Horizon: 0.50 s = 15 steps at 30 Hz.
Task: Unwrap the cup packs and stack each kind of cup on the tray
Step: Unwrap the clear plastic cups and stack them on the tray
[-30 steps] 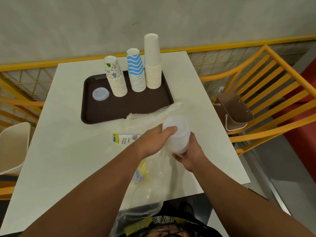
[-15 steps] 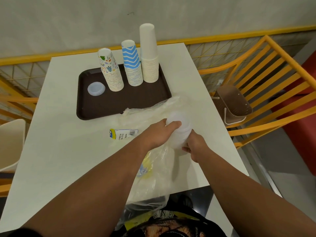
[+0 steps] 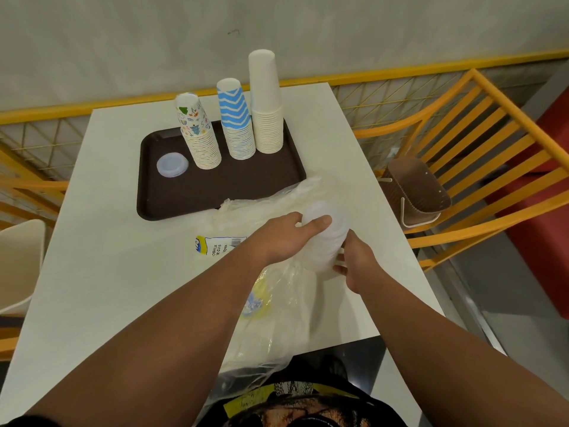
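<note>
Gripping translucent ribbed cup stack (image 3: 324, 238), both hands.

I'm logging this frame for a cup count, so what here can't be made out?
Head view only:
- Stack of translucent cups: count unreadable; left hand and right hand cover its sides.
- Label on the plastic wrap: print partly hidden by the left forearm.
- Tray: near right corner hidden under the wrap.
- White cup stack: rims too fine to count.

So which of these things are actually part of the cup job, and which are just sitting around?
Part of the job:
- clear cup stack, held by left hand and right hand
- plastic wrap
- tray
- patterned stack, blue zigzag stack, white stack
- lid

Lying about:
- brown holder
- orange chair
</note>
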Each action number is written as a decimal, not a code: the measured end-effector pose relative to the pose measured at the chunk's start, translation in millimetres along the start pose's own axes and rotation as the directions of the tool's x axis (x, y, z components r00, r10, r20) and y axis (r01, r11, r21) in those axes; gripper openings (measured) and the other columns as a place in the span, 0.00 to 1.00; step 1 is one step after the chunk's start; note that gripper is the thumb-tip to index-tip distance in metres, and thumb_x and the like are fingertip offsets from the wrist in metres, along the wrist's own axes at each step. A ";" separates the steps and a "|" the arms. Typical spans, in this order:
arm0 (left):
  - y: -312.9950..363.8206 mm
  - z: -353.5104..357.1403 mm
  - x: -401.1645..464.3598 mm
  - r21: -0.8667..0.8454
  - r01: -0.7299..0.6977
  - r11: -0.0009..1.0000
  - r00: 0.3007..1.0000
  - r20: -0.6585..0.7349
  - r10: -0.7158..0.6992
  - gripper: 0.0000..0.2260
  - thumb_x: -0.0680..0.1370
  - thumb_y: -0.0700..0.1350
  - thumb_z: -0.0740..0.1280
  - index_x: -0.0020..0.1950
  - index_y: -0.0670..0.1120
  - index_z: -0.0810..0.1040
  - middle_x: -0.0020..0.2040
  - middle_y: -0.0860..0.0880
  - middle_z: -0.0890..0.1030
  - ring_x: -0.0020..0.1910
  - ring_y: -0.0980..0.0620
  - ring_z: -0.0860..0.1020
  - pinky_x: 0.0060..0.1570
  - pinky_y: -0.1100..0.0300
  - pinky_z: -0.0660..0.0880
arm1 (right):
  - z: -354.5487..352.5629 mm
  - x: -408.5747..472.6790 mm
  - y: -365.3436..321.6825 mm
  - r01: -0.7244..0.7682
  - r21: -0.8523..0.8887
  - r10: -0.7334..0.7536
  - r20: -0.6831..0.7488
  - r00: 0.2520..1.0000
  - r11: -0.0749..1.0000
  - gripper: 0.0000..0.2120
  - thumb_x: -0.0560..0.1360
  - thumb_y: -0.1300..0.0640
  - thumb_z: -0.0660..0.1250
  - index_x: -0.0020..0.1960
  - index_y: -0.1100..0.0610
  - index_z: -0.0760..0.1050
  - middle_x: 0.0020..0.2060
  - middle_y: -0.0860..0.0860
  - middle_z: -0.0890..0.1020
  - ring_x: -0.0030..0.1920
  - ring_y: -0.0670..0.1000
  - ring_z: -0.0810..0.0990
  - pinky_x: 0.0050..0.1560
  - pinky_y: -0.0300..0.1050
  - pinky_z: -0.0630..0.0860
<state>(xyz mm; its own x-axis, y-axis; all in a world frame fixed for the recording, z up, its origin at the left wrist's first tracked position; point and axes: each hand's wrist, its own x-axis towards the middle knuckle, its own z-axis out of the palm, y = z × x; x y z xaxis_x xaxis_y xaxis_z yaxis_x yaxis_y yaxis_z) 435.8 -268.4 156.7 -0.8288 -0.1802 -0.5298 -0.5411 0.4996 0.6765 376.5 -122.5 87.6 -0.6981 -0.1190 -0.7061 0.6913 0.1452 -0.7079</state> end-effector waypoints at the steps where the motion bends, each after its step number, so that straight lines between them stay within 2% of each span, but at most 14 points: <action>1: -0.1 -0.1 -0.1 0.002 0.000 1.000 1.000 -0.003 0.000 0.45 0.68 0.78 0.54 0.76 0.50 0.64 0.75 0.52 0.67 0.69 0.50 0.71 0.70 0.50 0.65 | -0.4 -0.7 -0.5 -0.001 -0.003 0.001 -0.001 1.000 1.000 0.11 0.81 0.47 0.57 0.47 0.48 0.76 0.49 0.49 0.79 0.51 0.53 0.77 0.44 0.44 0.74; 5: -0.9 -0.8 -1.5 -0.009 0.000 1.000 1.000 -0.009 0.000 0.49 0.63 0.82 0.52 0.75 0.53 0.67 0.72 0.54 0.71 0.66 0.50 0.73 0.69 0.47 0.66 | -1.9 -1.6 -1.3 -0.004 -0.017 0.003 -0.016 1.000 1.000 0.12 0.81 0.46 0.56 0.54 0.50 0.76 0.55 0.50 0.79 0.57 0.54 0.76 0.49 0.46 0.73; 10: -1.5 -3.6 -3.4 0.002 -0.003 1.000 1.000 -0.017 0.003 0.43 0.69 0.78 0.54 0.75 0.51 0.66 0.73 0.52 0.70 0.68 0.50 0.72 0.70 0.48 0.66 | -1.4 -3.7 -3.1 0.006 -0.029 -0.007 -0.002 1.000 1.000 0.11 0.81 0.46 0.56 0.52 0.49 0.76 0.55 0.49 0.79 0.56 0.54 0.76 0.51 0.47 0.73; 15: -2.1 -6.5 -4.9 -0.029 -0.014 0.999 0.999 -0.032 0.014 0.39 0.73 0.74 0.54 0.77 0.50 0.63 0.76 0.52 0.64 0.73 0.51 0.65 0.69 0.54 0.61 | -3.9 -0.6 -2.6 0.022 -0.034 -0.024 -0.034 0.999 0.999 0.17 0.81 0.44 0.56 0.62 0.52 0.75 0.59 0.49 0.77 0.60 0.54 0.73 0.60 0.51 0.71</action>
<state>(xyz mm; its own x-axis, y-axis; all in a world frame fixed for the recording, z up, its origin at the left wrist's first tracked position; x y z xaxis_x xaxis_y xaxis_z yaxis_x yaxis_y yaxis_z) 440.0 -274.0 161.1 -0.8402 -0.2004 -0.5039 -0.5329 0.4776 0.6985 374.4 -119.0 89.9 -0.7202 -0.0887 -0.6881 0.6686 0.1761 -0.7225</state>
